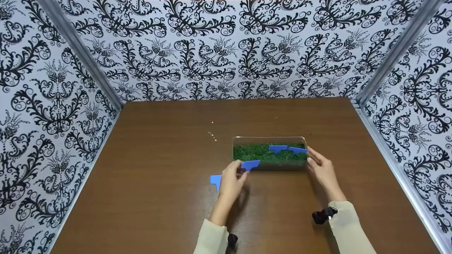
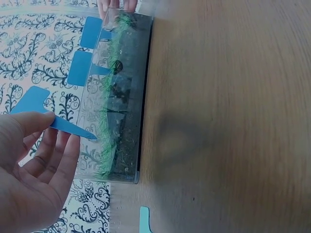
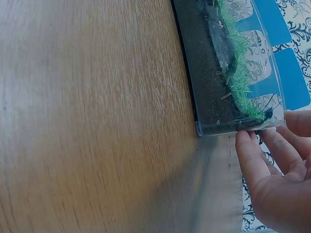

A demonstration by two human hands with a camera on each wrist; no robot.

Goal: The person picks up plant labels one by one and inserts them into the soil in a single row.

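The left hand (image 1: pixel 231 179) pinches a tag (image 1: pixel 251 164), its point near the box (image 1: pixel 279 167) just beyond; held low, it could snag there. Right of that pinch, the right hand (image 1: pixel 323 171) only touches the box's end with loose fingers, so a bump might skid it.

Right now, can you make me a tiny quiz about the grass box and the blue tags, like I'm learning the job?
1. How many blue tags stand in the grass?
2. True or false: the right hand touches one end of the clear box.
3. Which hand pinches another blue tag?

Key:
1. Two.
2. True.
3. The left hand.
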